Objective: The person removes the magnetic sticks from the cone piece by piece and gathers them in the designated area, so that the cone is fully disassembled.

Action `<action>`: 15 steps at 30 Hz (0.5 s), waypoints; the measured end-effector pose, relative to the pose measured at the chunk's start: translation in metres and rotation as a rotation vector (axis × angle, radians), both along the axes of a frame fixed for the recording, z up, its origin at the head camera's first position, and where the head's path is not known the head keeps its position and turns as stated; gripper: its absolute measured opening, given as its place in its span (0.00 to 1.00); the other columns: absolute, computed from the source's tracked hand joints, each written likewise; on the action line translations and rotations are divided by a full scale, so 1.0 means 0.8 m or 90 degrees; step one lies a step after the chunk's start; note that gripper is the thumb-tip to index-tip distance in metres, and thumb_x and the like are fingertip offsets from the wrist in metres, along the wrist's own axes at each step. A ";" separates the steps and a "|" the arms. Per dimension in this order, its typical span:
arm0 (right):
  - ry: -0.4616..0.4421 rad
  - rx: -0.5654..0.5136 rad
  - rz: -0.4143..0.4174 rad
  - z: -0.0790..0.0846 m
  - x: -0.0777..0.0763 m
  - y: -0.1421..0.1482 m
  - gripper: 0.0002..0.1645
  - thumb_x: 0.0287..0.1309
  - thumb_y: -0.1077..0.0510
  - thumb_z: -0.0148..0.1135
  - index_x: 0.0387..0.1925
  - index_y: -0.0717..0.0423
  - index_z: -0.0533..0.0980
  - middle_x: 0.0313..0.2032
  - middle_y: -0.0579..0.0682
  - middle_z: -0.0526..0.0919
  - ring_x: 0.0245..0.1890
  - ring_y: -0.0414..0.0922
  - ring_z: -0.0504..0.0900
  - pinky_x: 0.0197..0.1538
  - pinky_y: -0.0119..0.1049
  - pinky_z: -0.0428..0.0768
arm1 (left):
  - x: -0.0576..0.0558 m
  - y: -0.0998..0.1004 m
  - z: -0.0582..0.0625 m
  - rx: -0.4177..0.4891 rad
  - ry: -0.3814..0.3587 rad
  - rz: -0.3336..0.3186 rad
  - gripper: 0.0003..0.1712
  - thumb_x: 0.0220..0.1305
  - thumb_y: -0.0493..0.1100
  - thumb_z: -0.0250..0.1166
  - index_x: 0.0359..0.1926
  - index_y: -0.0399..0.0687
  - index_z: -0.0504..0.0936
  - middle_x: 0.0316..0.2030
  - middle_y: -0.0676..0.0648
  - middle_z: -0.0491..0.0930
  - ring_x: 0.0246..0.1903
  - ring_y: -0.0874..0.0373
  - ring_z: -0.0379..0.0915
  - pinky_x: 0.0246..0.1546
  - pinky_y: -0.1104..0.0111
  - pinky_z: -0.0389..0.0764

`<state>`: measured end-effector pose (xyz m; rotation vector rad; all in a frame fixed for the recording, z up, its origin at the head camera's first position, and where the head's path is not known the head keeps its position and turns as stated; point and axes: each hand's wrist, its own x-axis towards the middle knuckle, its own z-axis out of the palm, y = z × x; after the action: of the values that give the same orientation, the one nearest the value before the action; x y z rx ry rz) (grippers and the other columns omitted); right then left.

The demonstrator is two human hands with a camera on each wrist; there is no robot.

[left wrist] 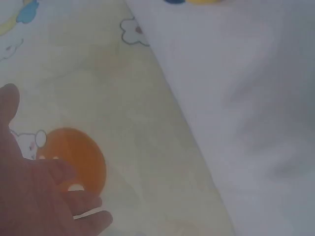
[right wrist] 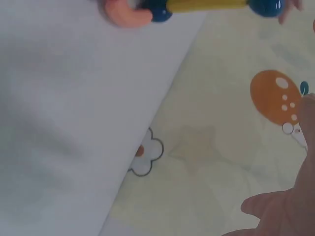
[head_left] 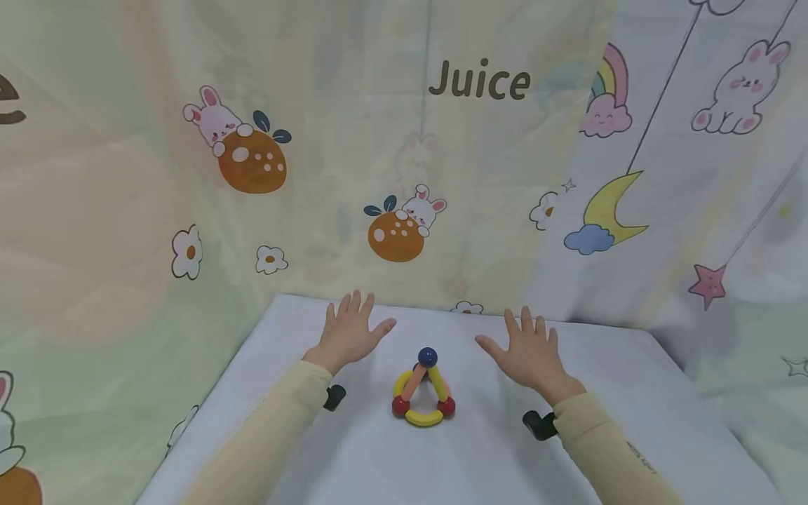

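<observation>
The ball-and-rod pyramid stands on the white surface; slightly beyond, either side, the left hand and right hand spread wide, holding nothing. A careless inward bump could split its joints, perhaps magnetic, though too small to judge.

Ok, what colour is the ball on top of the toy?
Blue; the top ball shows best in the head view.

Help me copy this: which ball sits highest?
The topmost blue ball, joining the straight rods; the two red balls and the other blue ball sit lower.
</observation>
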<state>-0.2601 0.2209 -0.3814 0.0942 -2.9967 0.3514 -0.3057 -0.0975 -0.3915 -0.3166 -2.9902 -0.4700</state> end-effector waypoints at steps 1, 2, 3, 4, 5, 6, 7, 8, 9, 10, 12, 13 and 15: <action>0.003 -0.003 0.004 -0.006 0.006 -0.007 0.61 0.59 0.20 0.39 0.73 0.65 0.51 0.71 0.74 0.46 0.68 0.77 0.45 0.64 0.73 0.43 | 0.006 0.003 -0.007 0.003 -0.006 -0.002 0.51 0.65 0.76 0.43 0.76 0.46 0.52 0.75 0.37 0.47 0.74 0.39 0.39 0.69 0.41 0.38; 0.006 -0.009 0.009 -0.013 0.011 -0.013 0.61 0.60 0.20 0.39 0.73 0.65 0.52 0.71 0.74 0.47 0.68 0.76 0.47 0.65 0.72 0.44 | 0.011 0.007 -0.014 0.009 -0.009 -0.008 0.51 0.65 0.76 0.43 0.76 0.46 0.53 0.75 0.37 0.48 0.74 0.40 0.40 0.69 0.41 0.39; 0.011 -0.021 0.017 -0.019 0.016 -0.020 0.60 0.60 0.21 0.39 0.73 0.65 0.53 0.71 0.74 0.49 0.68 0.75 0.49 0.65 0.71 0.46 | 0.018 0.011 -0.021 0.018 -0.011 -0.014 0.51 0.65 0.76 0.43 0.75 0.46 0.54 0.75 0.37 0.49 0.74 0.40 0.41 0.69 0.41 0.40; 0.013 -0.039 0.024 -0.026 0.020 -0.028 0.59 0.61 0.21 0.39 0.73 0.65 0.54 0.71 0.72 0.51 0.68 0.74 0.51 0.66 0.70 0.48 | 0.024 0.016 -0.028 0.030 -0.012 -0.020 0.50 0.66 0.75 0.44 0.75 0.46 0.55 0.74 0.38 0.51 0.74 0.41 0.42 0.69 0.41 0.41; 0.016 -0.061 0.031 -0.032 0.024 -0.037 0.58 0.61 0.22 0.40 0.72 0.64 0.55 0.71 0.71 0.53 0.68 0.72 0.54 0.66 0.68 0.52 | 0.031 0.021 -0.035 0.042 -0.010 -0.026 0.49 0.66 0.74 0.45 0.75 0.46 0.56 0.74 0.38 0.52 0.74 0.41 0.44 0.70 0.42 0.42; 0.019 -0.090 0.040 -0.039 0.028 -0.045 0.56 0.62 0.23 0.42 0.72 0.63 0.57 0.70 0.69 0.56 0.68 0.70 0.57 0.66 0.66 0.55 | 0.037 0.026 -0.042 0.056 -0.004 -0.035 0.49 0.66 0.74 0.47 0.75 0.46 0.57 0.73 0.39 0.55 0.73 0.42 0.46 0.70 0.43 0.45; 0.024 -0.124 0.048 -0.045 0.032 -0.054 0.53 0.63 0.25 0.45 0.72 0.63 0.58 0.70 0.67 0.60 0.68 0.67 0.60 0.65 0.64 0.59 | 0.043 0.032 -0.048 0.072 0.006 -0.047 0.48 0.66 0.72 0.49 0.74 0.46 0.57 0.73 0.39 0.57 0.73 0.43 0.49 0.70 0.44 0.48; 0.030 -0.160 0.052 -0.051 0.036 -0.063 0.50 0.64 0.28 0.48 0.71 0.61 0.60 0.69 0.65 0.63 0.67 0.65 0.64 0.64 0.62 0.63 | 0.048 0.038 -0.055 0.087 0.015 -0.060 0.48 0.65 0.71 0.52 0.74 0.45 0.58 0.72 0.40 0.58 0.72 0.44 0.51 0.69 0.46 0.51; 0.040 -0.196 0.056 -0.056 0.039 -0.071 0.47 0.64 0.31 0.53 0.70 0.60 0.62 0.67 0.62 0.67 0.65 0.62 0.68 0.62 0.59 0.67 | 0.052 0.045 -0.062 0.107 0.019 -0.071 0.48 0.64 0.70 0.55 0.74 0.46 0.57 0.72 0.41 0.60 0.71 0.44 0.54 0.69 0.47 0.54; 0.052 -0.231 0.060 -0.060 0.042 -0.079 0.44 0.64 0.35 0.56 0.69 0.58 0.63 0.66 0.60 0.70 0.62 0.60 0.71 0.60 0.57 0.71 | 0.056 0.053 -0.068 0.131 0.023 -0.081 0.48 0.64 0.69 0.57 0.74 0.46 0.57 0.71 0.42 0.61 0.70 0.45 0.56 0.68 0.48 0.57; 0.085 -0.286 0.073 -0.066 0.045 -0.094 0.38 0.62 0.42 0.63 0.67 0.55 0.67 0.61 0.55 0.75 0.57 0.56 0.77 0.55 0.53 0.77 | 0.060 0.069 -0.081 0.199 0.023 -0.100 0.47 0.63 0.65 0.61 0.74 0.46 0.58 0.70 0.43 0.64 0.68 0.46 0.60 0.66 0.49 0.62; 0.103 -0.308 0.082 -0.068 0.046 -0.100 0.36 0.61 0.45 0.65 0.66 0.55 0.68 0.60 0.53 0.77 0.54 0.54 0.79 0.52 0.50 0.79 | 0.061 0.077 -0.087 0.241 0.021 -0.103 0.46 0.63 0.62 0.62 0.73 0.45 0.59 0.69 0.43 0.65 0.67 0.46 0.62 0.64 0.50 0.64; 0.133 -0.346 0.105 -0.072 0.047 -0.113 0.34 0.59 0.49 0.67 0.65 0.54 0.70 0.56 0.50 0.79 0.49 0.50 0.80 0.46 0.45 0.81 | 0.064 0.091 -0.098 0.326 0.011 -0.100 0.41 0.64 0.57 0.64 0.72 0.45 0.62 0.65 0.44 0.70 0.64 0.47 0.67 0.61 0.51 0.69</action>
<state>-0.2224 0.1308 -0.4392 0.3025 -2.5885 1.0806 -0.2548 -0.0249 -0.4702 -0.4969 -2.7041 -1.2029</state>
